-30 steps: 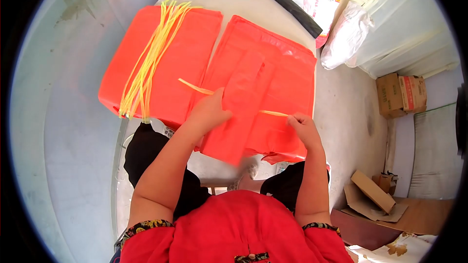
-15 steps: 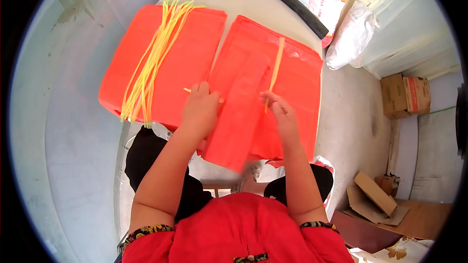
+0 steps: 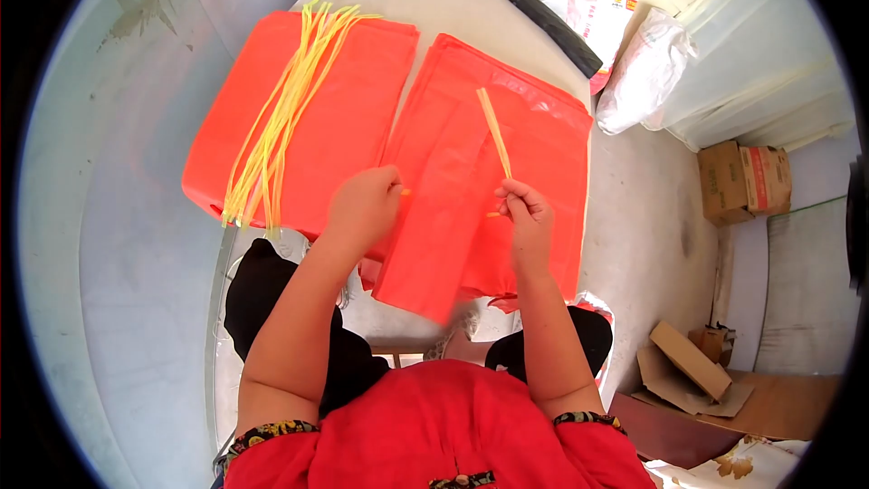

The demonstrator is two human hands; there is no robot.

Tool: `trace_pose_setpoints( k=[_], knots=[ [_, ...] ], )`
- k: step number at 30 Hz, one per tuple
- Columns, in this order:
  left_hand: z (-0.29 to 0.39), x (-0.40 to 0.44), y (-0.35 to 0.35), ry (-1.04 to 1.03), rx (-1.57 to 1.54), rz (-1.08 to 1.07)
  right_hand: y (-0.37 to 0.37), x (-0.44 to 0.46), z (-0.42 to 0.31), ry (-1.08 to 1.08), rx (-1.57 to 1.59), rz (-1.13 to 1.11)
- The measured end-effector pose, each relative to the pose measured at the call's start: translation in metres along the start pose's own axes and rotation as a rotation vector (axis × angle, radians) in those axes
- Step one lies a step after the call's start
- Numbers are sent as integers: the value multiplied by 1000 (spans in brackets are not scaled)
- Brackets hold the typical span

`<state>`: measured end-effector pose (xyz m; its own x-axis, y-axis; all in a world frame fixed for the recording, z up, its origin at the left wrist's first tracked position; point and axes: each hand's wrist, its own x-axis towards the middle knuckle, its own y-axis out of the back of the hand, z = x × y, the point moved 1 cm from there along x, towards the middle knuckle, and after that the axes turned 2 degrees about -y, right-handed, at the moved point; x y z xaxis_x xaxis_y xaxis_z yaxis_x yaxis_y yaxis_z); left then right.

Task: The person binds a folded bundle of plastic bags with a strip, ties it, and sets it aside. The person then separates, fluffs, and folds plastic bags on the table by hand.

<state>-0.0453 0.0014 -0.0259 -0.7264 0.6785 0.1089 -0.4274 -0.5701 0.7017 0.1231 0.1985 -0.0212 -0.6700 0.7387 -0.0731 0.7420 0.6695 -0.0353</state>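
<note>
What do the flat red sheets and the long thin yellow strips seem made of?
Flat red sheets: probably smooth plastic film, judging by glossy highlights near the far edge. Long thin yellow strips: perhaps plastic ribbon, slightly shiny, gently curving; exact material unclear.

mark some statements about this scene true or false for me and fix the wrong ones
1. The right hand grips a yellow strip. True.
2. The bundle of yellow strips lies on the right red stack. False: the bundle lies on the left red stack.
3. A bit of yellow shows beside the left hand. True.
4. The closed cardboard box stands left of both stacks. False: that box is to their right.
</note>
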Motion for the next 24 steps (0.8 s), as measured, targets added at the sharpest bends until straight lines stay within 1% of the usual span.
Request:
trace_pose_setpoints(
  k=[2, 5, 8, 11, 14, 17, 20, 23, 24],
  knots=[
    [-1, -4, 3, -20, 5, 3, 6, -3, 3, 36, -4, -28],
    [5, -6, 17, 111, -112, -178, 7, -6, 3, 31, -29, -26],
    [-4, -13, 13, 90, -398, -178, 1, -12, -2, 51, -121, -57],
    [12, -14, 22, 87, -514, -173, -15, -9, 9, 286, -370, -157],
    [22, -14, 11, -115, -431, -66, -42, -18, -4, 342, -560, -293],
    [36, -14, 8, -473, -7, 43, -55, -14, 1, 452, -733, -358],
    [40, -12, 0, -460, -78, -59, -58, -10, 15, 293, -669, -394],
    [42, -12, -1, -372, -331, 12, -59, -10, 24, 326, -444, -322],
    [41, -12, -2, -354, -323, 6, -60, -12, 20, 277, -454, -314]
  ],
)
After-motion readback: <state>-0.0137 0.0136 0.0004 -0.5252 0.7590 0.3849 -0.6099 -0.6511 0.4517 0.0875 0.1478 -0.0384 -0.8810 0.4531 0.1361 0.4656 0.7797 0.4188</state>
